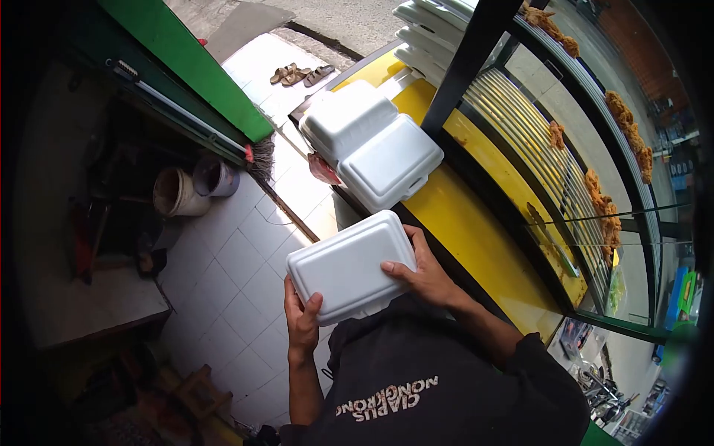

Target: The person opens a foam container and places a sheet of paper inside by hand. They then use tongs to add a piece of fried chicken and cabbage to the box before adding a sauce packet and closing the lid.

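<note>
A closed white foam box [349, 260] is held level in front of my body. My left hand [302, 316] grips its near left corner, the thumb on the lid. My right hand [422, 267] holds the right end, with its thumb on top and fingers round the edge. Beyond it, other closed white foam boxes [392, 160] rest on the yellow counter [454, 215], one partly over another. A tall stack of white foam boxes [431, 44] stands farther back on the counter.
On the right is a glass display case with a wire rack [520, 119], fried pieces [602, 212] and tongs [554, 241]. Buckets [178, 192] and a broom head [260, 156] are at the left on the tiled floor [230, 267]. Sandals [294, 75] lie beyond.
</note>
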Demonstrator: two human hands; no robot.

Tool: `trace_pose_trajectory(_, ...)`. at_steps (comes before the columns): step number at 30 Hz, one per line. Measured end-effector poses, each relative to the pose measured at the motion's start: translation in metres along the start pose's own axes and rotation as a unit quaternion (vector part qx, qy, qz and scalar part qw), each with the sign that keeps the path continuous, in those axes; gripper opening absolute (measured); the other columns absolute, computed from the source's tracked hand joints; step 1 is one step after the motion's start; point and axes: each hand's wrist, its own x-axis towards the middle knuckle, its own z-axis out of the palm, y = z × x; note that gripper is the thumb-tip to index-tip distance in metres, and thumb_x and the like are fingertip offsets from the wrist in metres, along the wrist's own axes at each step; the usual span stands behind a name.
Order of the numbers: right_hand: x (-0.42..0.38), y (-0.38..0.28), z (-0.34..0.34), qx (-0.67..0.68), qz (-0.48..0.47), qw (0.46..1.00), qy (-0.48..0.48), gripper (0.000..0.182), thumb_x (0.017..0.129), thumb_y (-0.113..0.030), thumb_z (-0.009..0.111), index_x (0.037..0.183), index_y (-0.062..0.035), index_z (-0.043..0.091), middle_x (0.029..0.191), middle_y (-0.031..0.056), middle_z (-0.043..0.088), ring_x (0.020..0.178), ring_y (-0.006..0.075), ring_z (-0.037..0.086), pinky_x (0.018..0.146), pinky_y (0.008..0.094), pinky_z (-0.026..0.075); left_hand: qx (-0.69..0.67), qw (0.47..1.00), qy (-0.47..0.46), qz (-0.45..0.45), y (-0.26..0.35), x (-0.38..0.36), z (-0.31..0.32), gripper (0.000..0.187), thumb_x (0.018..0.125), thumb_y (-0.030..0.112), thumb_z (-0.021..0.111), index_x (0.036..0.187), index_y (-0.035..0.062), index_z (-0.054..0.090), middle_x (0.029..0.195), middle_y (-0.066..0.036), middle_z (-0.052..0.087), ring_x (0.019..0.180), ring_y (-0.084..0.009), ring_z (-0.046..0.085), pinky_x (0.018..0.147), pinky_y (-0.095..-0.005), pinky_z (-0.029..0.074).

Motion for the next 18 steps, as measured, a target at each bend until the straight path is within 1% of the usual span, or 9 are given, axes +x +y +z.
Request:
trace_pose_trajectory(2,0.015,-0.009,0.008,-0.007,-0.02,0.999,0.023,0.083,0.085,-0.042,0.069,0.139,-0.0011,0.021,0.116,0.0202,0.049,0.112,0.026,0.053,0.095,0.0375,0.046,0.038,0.999,-0.018,0.003,0.015,0.025,-0.008,0.073,0.081,0.038,0.067,0.135,-0.0007,0.037,0.113,-0.016,0.055,0.107,-0.0229,0.056,0.094,-0.0353,0.045)
trace_pose_trajectory(6,0.048,-0.039,0.019,0.021,-0.028,0.998,0.047,0.082,0.086,-0.041,0.068,0.14,-0.001,0.021,0.119,0.0218,0.047,0.115,0.0268,0.052,0.097,0.0387,0.044,0.055,0.997,-0.059,0.012,0.048,0.081,-0.016,0.073,0.08,0.038,0.066,0.135,-0.0016,0.039,0.112,-0.016,0.055,0.105,-0.022,0.056,0.092,-0.0345,0.046)
trace_pose_trajectory(9,0.076,-0.058,0.025,0.022,-0.047,0.995,0.08,0.08,0.088,-0.04,0.066,0.14,-0.0006,0.021,0.123,0.023,0.045,0.117,0.0279,0.05,0.101,0.0398,0.042,0.071,0.993,-0.082,0.041,0.074,0.129,-0.017,0.073,0.08,0.04,0.066,0.134,-0.0033,0.04,0.111,-0.016,0.056,0.101,-0.0217,0.057,0.091,-0.0341,0.047)
trace_pose_trajectory(11,0.096,-0.074,0.026,0.007,-0.091,0.99,0.108,0.078,0.091,-0.037,0.063,0.143,0.0007,0.019,0.127,0.0225,0.044,0.119,0.0297,0.048,0.104,0.0401,0.039,0.081,0.99,-0.11,0.042,0.098,0.162,-0.012,0.072,0.081,0.04,0.066,0.133,-0.0047,0.042,0.11,-0.017,0.057,0.101,-0.0218,0.058,0.09,-0.0341,0.047)
trace_pose_trajectory(12,0.105,-0.079,0.026,0.008,-0.093,0.989,0.116,0.078,0.091,-0.037,0.063,0.143,0.0007,0.019,0.127,0.0225,0.044,0.119,0.0297,0.048,0.104,0.0401,0.039,0.083,0.989,-0.119,0.042,0.109,0.176,-0.009,0.072,0.081,0.04,0.066,0.133,-0.0047,0.042,0.11,-0.017,0.057,0.101,-0.0218,0.058,0.09,-0.0341,0.047)
trace_pose_trajectory(14,0.121,-0.09,0.02,-0.007,-0.136,0.98,0.143,0.078,0.093,-0.036,0.059,0.146,0.0016,0.017,0.128,0.021,0.043,0.122,0.0303,0.046,0.105,0.0398,0.038,0.091,0.982,-0.155,0.063,0.132,0.208,0.003,0.072,0.081,0.04,0.065,0.132,-0.0048,0.043,0.11,-0.016,0.057,0.103,-0.0218,0.058,0.091,-0.0343,0.047)
trace_pose_trajectory(15,0.128,-0.1,0.018,-0.007,-0.139,0.979,0.152,0.078,0.093,-0.036,0.059,0.146,0.0016,0.017,0.128,0.021,0.043,0.122,0.0303,0.046,0.105,0.0398,0.038,0.088,0.977,-0.18,0.074,0.145,0.224,0.01,0.071,0.083,0.04,0.066,0.133,-0.0049,0.042,0.112,-0.016,0.058,0.105,-0.0214,0.058,0.092,-0.0347,0.047)
trace_pose_trajectory(17,0.137,-0.127,0.016,-0.019,-0.198,0.956,0.214,0.077,0.095,-0.035,0.056,0.149,0.001,0.014,0.129,0.021,0.043,0.123,0.0308,0.046,0.105,0.0398,0.038,0.084,0.97,-0.214,0.077,0.165,0.258,0.024,0.07,0.084,0.04,0.066,0.133,-0.0047,0.042,0.114,-0.017,0.058,0.106,-0.0213,0.058,0.093,-0.0348,0.047)
trace_pose_trajectory(18,0.143,-0.14,0.017,0.011,-0.212,0.945,0.247,0.069,0.097,-0.034,0.053,0.147,-0.0021,0.018,0.129,0.0223,0.042,0.123,0.0314,0.046,0.105,0.041,0.037,0.077,0.964,-0.24,0.086,0.173,0.274,0.037,0.07,0.085,0.04,0.067,0.133,-0.0045,0.043,0.115,-0.017,0.058,0.106,-0.0212,0.058,0.094,-0.0349,0.047)
